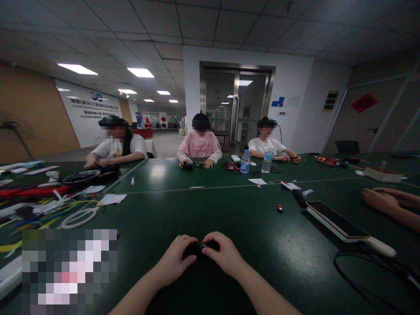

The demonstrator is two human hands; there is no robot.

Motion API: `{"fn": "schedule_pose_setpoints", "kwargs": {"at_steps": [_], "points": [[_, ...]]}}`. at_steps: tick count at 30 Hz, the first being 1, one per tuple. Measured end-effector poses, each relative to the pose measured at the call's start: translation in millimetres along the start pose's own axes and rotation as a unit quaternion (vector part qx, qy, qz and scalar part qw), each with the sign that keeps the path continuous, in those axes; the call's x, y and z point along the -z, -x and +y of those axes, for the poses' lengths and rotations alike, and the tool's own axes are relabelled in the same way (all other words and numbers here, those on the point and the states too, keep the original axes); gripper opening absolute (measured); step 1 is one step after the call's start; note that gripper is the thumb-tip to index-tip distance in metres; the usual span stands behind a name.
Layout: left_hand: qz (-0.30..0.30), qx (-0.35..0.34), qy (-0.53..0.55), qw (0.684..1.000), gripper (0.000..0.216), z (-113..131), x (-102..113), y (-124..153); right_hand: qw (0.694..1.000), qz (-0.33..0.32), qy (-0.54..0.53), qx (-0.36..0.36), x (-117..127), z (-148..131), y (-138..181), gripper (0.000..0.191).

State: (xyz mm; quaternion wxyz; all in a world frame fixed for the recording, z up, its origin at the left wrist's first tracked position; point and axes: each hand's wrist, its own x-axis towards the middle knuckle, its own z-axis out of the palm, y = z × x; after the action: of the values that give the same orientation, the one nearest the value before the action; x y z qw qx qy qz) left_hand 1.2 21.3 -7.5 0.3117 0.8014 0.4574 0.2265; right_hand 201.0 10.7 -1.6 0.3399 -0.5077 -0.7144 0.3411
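Close in front of me, both hands meet over the dark green table [183,208]. My left hand [179,258] is closed, thumb and fingers curled on the left end of a small black object [201,246]. On its right end, my right hand [226,253] pinches it with thumb and fingers. Fingers hide most of the object, and its dark surface blends with the table, so its kind cannot be made out.
Cables [78,217] and paper scraps lie at left. To the right are a phone [336,221] on a white-handled holder, a black cord [341,271] and a small red item [279,208]. Water bottles [267,162] stand farther back. Several people sit around; another person's hands [387,201] rest at right.
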Motion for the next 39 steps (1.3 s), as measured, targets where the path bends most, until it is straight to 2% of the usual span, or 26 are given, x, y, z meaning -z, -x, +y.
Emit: {"fn": "schedule_pose_setpoints", "kwargs": {"at_steps": [5,16,22,30,34,39], "points": [[-0.003,0.012,0.001,1.000,0.038,4,3,1,0.999,0.005,-0.041,-0.025,3,3,-3,0.019],[-0.004,0.008,-0.012,1.000,0.038,5,2,0,0.992,0.046,-0.116,-0.028,6,11,-5,0.019],[-0.003,0.006,-0.018,1.000,0.037,6,3,0,0.982,0.085,-0.165,-0.041,12,27,-10,0.034],[0.006,0.020,0.012,1.000,0.034,4,4,2,0.967,0.122,-0.215,-0.052,21,26,-7,0.033],[-0.008,0.045,0.040,0.998,0.037,2,5,3,0.962,0.134,-0.230,-0.056,22,29,-8,0.034],[-0.024,0.040,0.067,0.997,0.038,4,7,3,0.958,0.147,-0.240,-0.059,20,30,-9,0.034]]}}
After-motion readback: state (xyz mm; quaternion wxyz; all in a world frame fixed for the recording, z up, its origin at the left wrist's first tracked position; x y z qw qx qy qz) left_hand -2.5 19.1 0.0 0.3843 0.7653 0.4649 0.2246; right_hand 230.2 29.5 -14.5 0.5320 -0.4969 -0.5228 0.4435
